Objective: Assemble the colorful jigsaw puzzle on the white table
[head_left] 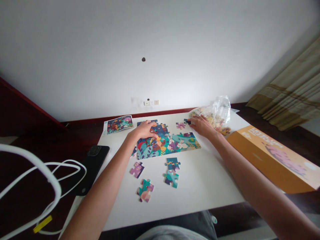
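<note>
Resting on the far-left part of the half-built puzzle (172,146), the left hand (145,130) presses down with fingers loosely bent, gripping nothing that shows. The right hand (202,126) lies far right of the puzzle, its fingers narrow at a small dark piece (187,121); whether they pinch it or only touch it I cannot tell. A purple piece (180,125) lies just beside it. Four loose pieces (172,164) sit nearer, with bare white worktop (207,186) open to their right as far as the near edge. A bag (218,113) of pieces crowds the far-right corner. An orange box (275,160) lies along the right edge, its pale writing too blurred to read. A picture sheet (118,124) lies at the far-left corner and a phone (93,166) at the left edge.
</note>
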A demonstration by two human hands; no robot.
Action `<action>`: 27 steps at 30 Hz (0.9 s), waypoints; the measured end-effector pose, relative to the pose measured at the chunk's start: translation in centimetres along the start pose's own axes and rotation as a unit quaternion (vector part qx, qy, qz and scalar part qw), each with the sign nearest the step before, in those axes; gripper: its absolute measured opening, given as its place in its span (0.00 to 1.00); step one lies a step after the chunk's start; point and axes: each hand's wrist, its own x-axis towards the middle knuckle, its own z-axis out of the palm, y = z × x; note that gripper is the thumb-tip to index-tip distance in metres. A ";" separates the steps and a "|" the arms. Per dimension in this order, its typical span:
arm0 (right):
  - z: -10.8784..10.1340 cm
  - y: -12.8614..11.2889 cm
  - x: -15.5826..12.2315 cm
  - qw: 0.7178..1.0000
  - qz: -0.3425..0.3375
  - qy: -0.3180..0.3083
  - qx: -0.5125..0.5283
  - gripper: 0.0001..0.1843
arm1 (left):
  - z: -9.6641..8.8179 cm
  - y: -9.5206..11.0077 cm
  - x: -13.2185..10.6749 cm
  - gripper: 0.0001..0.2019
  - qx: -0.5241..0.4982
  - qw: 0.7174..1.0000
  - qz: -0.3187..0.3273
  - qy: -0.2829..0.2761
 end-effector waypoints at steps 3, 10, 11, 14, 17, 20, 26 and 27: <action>-0.2 0.5 0.3 1.000 0.006 -0.008 0.023 0.15 | 0.2 -0.2 0.1 0.38 0.002 1.000 -0.003 0.003; -0.7 0.8 0.2 0.998 0.024 0.014 0.053 0.19 | 0.1 -0.2 0.2 0.37 0.004 1.000 0.004 0.003; -0.6 0.7 0.1 0.999 0.021 0.017 0.043 0.20 | 0.2 -0.2 0.3 0.36 0.005 1.000 0.004 0.002; -0.3 0.3 -0.1 1.000 0.001 0.022 0.004 0.23 | 0.2 -0.2 0.4 0.37 0.008 1.000 0.003 0.004; 0.0 0.0 -0.1 1.000 -0.017 0.005 -0.009 0.23 | 0.3 -0.4 0.4 0.38 0.006 1.000 0.005 0.006; 0.0 -0.1 0.1 1.000 -0.006 -0.019 0.000 0.22 | 0.3 -0.4 0.3 0.38 0.004 1.000 0.007 0.005; -0.2 0.3 0.2 0.999 0.017 0.031 0.039 0.25 | 0.1 -0.1 0.0 0.36 0.004 1.000 0.010 0.010; -0.2 0.3 0.2 0.998 0.014 0.044 0.050 0.24 | 0.1 -0.1 0.0 0.37 0.003 1.000 0.009 0.009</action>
